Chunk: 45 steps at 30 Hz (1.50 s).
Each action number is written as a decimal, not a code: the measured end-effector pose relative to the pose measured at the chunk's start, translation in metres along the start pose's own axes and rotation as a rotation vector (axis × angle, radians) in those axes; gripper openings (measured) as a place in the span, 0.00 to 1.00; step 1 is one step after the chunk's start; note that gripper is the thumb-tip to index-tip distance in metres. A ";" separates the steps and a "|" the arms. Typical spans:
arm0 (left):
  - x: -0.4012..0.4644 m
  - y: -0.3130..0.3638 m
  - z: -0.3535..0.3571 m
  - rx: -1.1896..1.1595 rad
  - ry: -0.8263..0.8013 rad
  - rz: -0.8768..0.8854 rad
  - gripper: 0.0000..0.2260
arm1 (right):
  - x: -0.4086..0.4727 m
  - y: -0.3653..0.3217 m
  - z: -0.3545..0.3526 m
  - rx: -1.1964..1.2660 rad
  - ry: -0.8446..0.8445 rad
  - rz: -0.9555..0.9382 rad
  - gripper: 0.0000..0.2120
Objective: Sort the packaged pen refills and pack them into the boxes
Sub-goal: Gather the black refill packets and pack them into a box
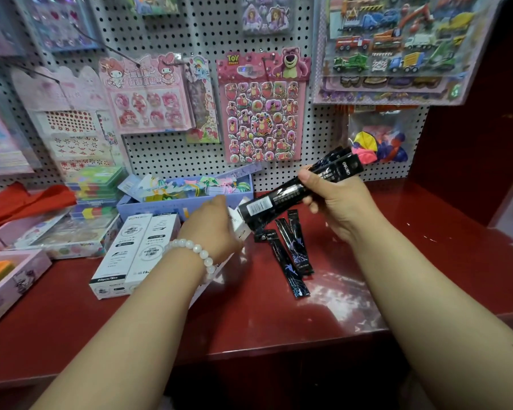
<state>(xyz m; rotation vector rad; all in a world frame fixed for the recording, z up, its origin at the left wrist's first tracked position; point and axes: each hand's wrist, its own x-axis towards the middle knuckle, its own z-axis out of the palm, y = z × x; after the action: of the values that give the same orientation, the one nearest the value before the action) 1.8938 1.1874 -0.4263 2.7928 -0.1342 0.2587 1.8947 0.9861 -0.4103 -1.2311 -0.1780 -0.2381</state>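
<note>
While right hand [335, 202] grips black "deli" refill packs [302, 187] | left hand [216, 226] fingers hidden, grasp unclear | white box [137, 250] reads "20pcs".

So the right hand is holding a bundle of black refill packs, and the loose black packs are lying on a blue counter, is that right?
Not quite. In the head view the right hand does grip the bundle of black refill packs, and the loose black packs do lie on the counter, but that counter is dark red, not blue.
</note>
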 end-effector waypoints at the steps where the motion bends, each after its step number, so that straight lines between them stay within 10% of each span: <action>1: -0.005 0.003 -0.003 -0.023 0.042 0.030 0.34 | 0.000 -0.005 0.001 0.028 0.015 -0.020 0.06; 22: -0.072 0.011 0.005 -0.269 0.909 0.352 0.42 | -0.038 -0.063 0.017 -0.065 -0.210 -0.388 0.13; 45: -0.068 0.014 0.011 -0.284 0.902 0.390 0.42 | -0.043 -0.032 0.049 -0.480 -0.369 -0.492 0.17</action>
<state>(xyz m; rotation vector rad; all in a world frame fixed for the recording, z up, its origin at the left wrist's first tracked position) 1.8270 1.1744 -0.4449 2.1024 -0.4419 1.4117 1.8444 1.0262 -0.3761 -1.6920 -0.7844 -0.4983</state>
